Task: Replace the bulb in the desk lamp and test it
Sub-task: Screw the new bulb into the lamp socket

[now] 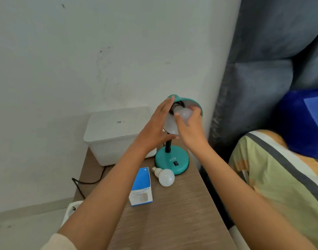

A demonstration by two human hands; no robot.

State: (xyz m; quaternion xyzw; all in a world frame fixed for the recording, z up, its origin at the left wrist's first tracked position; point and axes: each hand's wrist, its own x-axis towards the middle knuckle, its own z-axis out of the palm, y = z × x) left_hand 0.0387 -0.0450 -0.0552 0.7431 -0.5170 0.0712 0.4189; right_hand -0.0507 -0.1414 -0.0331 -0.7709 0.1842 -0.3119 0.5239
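the right hand point(189, 126) has its fingers point(178, 120) wrapped around a white bulb point(185, 113), whose threaded base points into the socket inside the teal shade point(196, 103); whether the threads have caught cannot be told. the left hand point(155, 127) lies flat and spread against the shade's left side, fingers straight, thumb under the rim, steadying it without clenching. the shade tilts toward the camera on a black neck rising from the lamp base point(171, 160), which sits near the table's point(181, 204) far right corner. a second bulb point(164, 175) lies on its side touching the base's near edge. just left of it a blue box point(142, 186) lies flat. a white bin point(116, 134) fills the far left corner, with a black cord point(86, 182) running off the left edge.
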